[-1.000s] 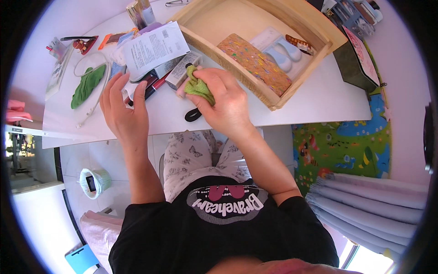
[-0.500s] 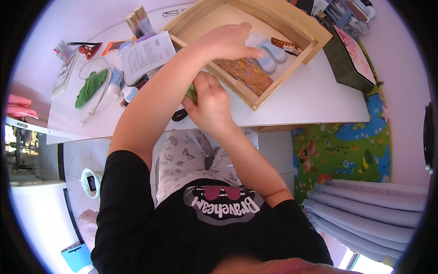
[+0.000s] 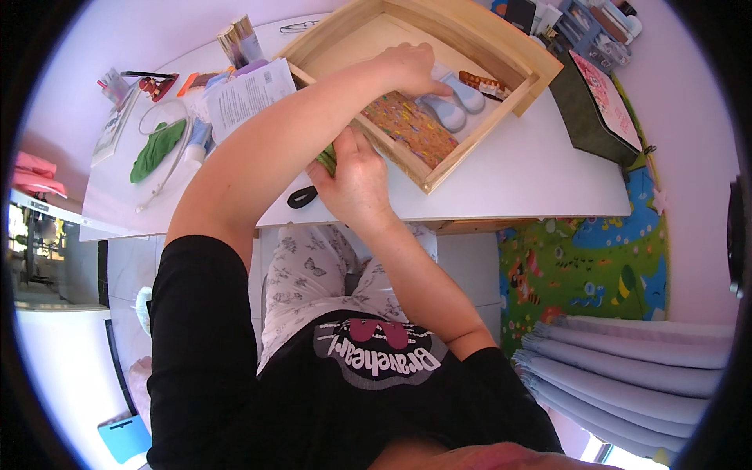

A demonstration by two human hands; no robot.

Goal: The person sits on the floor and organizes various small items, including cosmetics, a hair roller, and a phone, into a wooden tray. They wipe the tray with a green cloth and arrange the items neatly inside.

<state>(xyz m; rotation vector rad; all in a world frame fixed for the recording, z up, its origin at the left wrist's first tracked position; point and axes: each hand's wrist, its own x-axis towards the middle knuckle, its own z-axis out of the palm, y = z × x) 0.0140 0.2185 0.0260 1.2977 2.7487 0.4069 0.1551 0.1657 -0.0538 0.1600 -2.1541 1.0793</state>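
A white desk [image 3: 540, 160] spans the upper half of the frame, and the largest thing on it is a wooden drawer [image 3: 395, 155] at upper centre. Inside lie a speckled cork-like slab [image 3: 407, 129], a pair of pale blue slippers [image 3: 448, 113] and, near its right corner, a small brown packet [image 3: 482, 82]. At upper right stand a dark green box [image 3: 576, 121] with a pink top and a grey-blue organiser [image 3: 591, 35] filled with small items; a cup [image 3: 117, 88] of pens is at upper left. The left hand [image 3: 411, 69] reaches over the drawer, thumb apart from the fingers; whether it grips anything is hidden. The right hand [image 3: 356, 178], just left of centre, is closed around a light green cloth [image 3: 327, 159], partly covered by the left forearm. A small black loop [image 3: 302, 197] lies below. A second ago the left hand was above the pile at left, uncrossed, and the drawer sat farther right; the right hand already held the cloth.
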